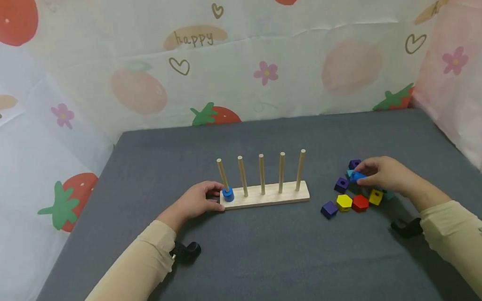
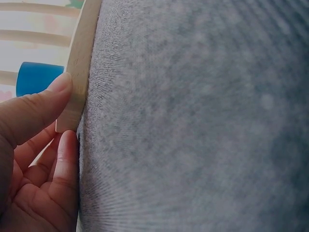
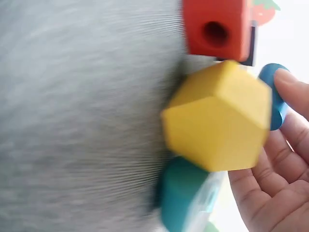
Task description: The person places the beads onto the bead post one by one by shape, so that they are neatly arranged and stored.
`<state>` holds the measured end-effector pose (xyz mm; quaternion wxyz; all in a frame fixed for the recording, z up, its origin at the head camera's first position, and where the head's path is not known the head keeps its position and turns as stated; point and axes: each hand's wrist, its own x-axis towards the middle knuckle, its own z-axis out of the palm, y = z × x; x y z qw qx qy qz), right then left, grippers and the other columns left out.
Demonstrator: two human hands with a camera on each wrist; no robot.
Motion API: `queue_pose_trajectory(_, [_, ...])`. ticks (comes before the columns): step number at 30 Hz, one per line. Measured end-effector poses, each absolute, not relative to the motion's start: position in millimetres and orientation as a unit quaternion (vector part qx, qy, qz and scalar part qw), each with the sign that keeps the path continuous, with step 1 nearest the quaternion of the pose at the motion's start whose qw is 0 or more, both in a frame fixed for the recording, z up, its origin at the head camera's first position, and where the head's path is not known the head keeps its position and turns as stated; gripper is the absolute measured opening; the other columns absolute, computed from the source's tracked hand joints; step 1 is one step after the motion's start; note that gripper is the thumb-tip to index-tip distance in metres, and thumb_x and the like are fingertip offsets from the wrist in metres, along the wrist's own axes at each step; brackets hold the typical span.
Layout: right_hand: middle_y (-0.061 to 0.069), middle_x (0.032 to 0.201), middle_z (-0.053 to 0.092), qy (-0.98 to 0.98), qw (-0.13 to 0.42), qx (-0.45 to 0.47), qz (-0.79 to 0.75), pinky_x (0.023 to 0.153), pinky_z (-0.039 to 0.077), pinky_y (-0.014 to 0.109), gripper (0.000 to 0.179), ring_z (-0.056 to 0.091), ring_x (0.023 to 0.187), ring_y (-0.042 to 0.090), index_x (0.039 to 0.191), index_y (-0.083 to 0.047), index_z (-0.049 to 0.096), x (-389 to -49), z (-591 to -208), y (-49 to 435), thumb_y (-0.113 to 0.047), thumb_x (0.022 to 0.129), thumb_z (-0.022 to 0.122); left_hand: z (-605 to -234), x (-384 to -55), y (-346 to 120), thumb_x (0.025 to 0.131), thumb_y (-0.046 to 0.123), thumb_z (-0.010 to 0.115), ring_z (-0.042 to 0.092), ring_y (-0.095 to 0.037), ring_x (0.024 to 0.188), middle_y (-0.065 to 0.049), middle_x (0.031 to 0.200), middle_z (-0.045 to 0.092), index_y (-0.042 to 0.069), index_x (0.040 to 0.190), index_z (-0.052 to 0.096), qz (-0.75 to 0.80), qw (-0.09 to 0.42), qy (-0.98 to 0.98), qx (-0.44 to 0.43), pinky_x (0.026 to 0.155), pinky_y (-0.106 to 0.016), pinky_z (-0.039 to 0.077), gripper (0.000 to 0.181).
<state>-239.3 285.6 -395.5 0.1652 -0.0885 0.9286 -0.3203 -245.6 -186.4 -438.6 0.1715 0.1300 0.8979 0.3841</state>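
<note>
A wooden peg stand (image 1: 264, 196) with a row of upright pegs sits mid-table. One blue cylinder bead (image 1: 228, 195) is threaded at the foot of its leftmost peg. My left hand (image 1: 196, 199) grips the stand's left end, thumb (image 2: 60, 86) against the board near that bead and fingers around the end. Over the scattered beads at the right, my right hand (image 1: 385, 174) pinches another blue cylinder bead (image 3: 275, 96) between thumb and fingers. Close by in the right wrist view are a yellow bead (image 3: 219, 118), a red bead (image 3: 217, 29) with a hole, and a teal bead (image 3: 181, 191).
Purple beads (image 1: 329, 209) lie around the group, one nearest the stand. A yellow hexagonal bead (image 1: 344, 203) and a red hexagonal bead (image 1: 360, 203) form its front edge. Grey cloth (image 1: 254, 263) covers the table, and a printed curtain (image 1: 236, 84) rises behind it.
</note>
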Motion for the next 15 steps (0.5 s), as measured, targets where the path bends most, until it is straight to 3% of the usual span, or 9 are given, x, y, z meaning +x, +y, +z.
queue_pose_trajectory(15, [0.016, 0.117, 0.056, 0.933, 0.117, -0.092, -0.328, 0.086, 0.042, 0.049, 0.052, 0.054, 0.105, 0.031, 0.124, -0.009, 0.053, -242.5, -347.4, 258.9, -0.045, 0.087, 0.057, -436.0, -245.4, -185.8, 0.073, 0.018, 0.077, 0.053, -0.017, 0.103, -0.004, 0.110, 0.058, 0.009, 0.119, 0.057, 0.380, 0.173, 0.899, 0.134, 0.087, -0.032, 0.045, 0.050])
